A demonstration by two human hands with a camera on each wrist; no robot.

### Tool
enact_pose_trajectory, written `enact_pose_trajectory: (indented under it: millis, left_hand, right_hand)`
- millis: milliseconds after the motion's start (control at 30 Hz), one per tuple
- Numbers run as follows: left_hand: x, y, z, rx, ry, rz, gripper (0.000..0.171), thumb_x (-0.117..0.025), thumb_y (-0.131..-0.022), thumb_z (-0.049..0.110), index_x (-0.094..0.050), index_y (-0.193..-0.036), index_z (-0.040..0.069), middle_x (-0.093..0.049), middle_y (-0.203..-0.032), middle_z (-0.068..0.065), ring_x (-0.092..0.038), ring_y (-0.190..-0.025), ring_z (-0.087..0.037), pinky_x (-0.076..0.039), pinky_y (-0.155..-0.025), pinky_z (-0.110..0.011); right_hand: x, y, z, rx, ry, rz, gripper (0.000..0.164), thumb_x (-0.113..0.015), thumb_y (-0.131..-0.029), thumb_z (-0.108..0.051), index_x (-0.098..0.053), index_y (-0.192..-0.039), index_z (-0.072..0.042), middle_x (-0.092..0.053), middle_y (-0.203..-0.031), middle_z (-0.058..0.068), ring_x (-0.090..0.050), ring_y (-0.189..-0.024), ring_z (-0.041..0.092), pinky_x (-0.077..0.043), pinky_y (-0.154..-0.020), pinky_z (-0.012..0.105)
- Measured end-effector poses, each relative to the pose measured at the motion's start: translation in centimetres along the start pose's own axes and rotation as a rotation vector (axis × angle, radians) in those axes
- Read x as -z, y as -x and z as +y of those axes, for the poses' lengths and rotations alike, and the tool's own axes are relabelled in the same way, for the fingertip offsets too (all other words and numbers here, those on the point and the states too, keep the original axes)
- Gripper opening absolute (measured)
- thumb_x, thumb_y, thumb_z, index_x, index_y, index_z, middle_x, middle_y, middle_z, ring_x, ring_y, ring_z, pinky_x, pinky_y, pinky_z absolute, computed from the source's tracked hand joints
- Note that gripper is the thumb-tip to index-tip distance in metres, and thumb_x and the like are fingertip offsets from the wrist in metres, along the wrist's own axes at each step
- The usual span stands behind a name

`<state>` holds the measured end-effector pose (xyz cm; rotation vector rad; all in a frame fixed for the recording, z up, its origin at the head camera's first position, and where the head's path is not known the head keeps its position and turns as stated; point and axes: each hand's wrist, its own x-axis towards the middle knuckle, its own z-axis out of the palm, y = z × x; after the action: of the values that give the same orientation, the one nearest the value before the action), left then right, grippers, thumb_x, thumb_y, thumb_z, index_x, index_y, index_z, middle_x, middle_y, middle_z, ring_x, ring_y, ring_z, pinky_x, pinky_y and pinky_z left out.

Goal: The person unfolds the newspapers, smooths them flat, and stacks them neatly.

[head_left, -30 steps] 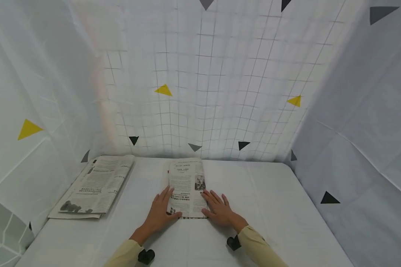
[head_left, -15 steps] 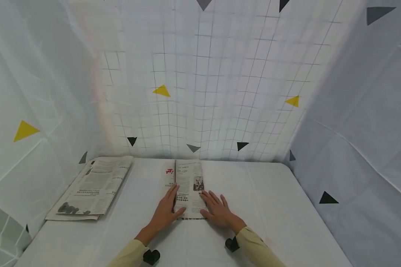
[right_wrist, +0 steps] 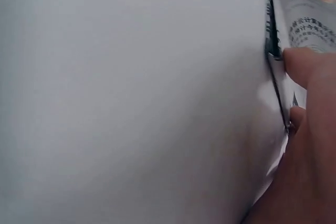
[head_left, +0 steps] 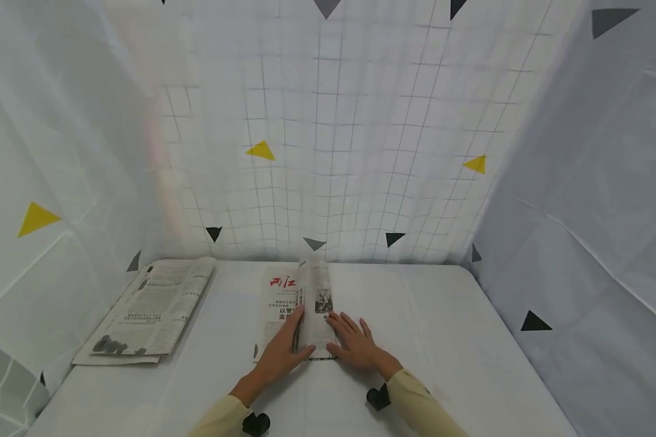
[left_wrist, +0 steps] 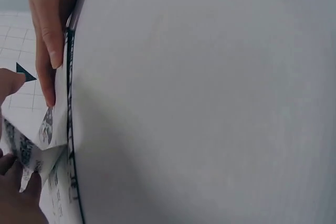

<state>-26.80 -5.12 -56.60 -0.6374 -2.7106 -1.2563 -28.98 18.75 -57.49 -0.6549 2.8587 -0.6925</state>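
Observation:
A newspaper (head_left: 276,315) lies at mid-table with its right part folded over. The left edge of the folded part is raised and curling rightward. My left hand (head_left: 281,349) holds this lifted flap (left_wrist: 23,148), its thumb on one side and its fingers on the other in the left wrist view. Opposite, my right hand (head_left: 358,347) rests on the paper's right edge with fingers spread and nearly straight. In the right wrist view the right thumb (right_wrist: 307,69) touches the near edge of the newspaper. The underside of the fold is mostly hidden.
A stack of folded newspapers (head_left: 153,309) lies at the left of the white table (head_left: 443,340). White sheeting (head_left: 328,152) with grid lines and triangles hangs behind, and more sheeting closes both sides.
My left hand has moved rightward, carrying the top layer's left edge over and uncovering the page with red characters beneath. The right hand stays nearly in place on the paper.

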Motion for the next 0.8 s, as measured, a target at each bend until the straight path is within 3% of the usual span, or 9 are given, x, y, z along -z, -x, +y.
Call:
enact_pose_trajectory:
  millis: [200, 467, 633, 800]
  left_hand:
    - [-1.2, 0.1, 0.2, -0.063, -0.042, -0.039, 0.089, -0.078, -0.092, 0.029, -0.028, -0.164, 0.015, -0.031, -0.171, -0.006, -0.034, -0.157, -0.030, -0.037, -0.123, -0.054]
    - [-1.9, 0.2, 0.6, -0.146, -0.121, -0.085, 0.076, -0.079, -0.091, 0.027, -0.044, -0.155, 0.006, -0.034, -0.169, -0.009, -0.035, -0.156, -0.034, -0.038, -0.121, -0.054]
    - [-2.2, 0.3, 1.0, -0.181, -0.188, -0.092, 0.074, -0.079, -0.091, 0.029, -0.047, -0.153, 0.004, -0.037, -0.167, -0.011, -0.039, -0.154, -0.034, -0.040, -0.120, -0.053]
    - [-2.4, 0.2, 1.1, -0.199, -0.218, -0.097, 0.074, -0.079, -0.091, 0.032, -0.048, -0.153, 0.004, -0.040, -0.165, -0.012, -0.041, -0.152, -0.034, -0.041, -0.119, -0.053]
  right_hand:
    - [1.1, 0.1, -0.5, -0.019, -0.084, -0.059, 0.064, -0.047, -0.107, -0.049, -0.035, -0.161, -0.018, -0.022, -0.174, 0.004, -0.014, -0.163, 0.036, -0.001, -0.126, 0.069]
    - [2.3, -0.1, -0.7, -0.062, -0.146, -0.115, 0.057, -0.027, -0.113, -0.045, -0.042, -0.158, -0.014, -0.022, -0.174, 0.005, -0.011, -0.164, 0.034, 0.000, -0.127, 0.068]
    - [2.4, 0.1, -0.6, -0.095, -0.276, -0.086, 0.062, -0.027, -0.112, -0.047, -0.035, -0.161, -0.010, -0.025, -0.173, 0.009, -0.012, -0.163, 0.035, 0.004, -0.128, 0.066]
    - [2.1, 0.4, -0.7, -0.099, -0.335, 0.010, 0.051, -0.038, -0.111, -0.042, -0.055, -0.146, -0.008, -0.032, -0.169, 0.015, -0.021, -0.161, 0.038, 0.000, -0.127, 0.067]
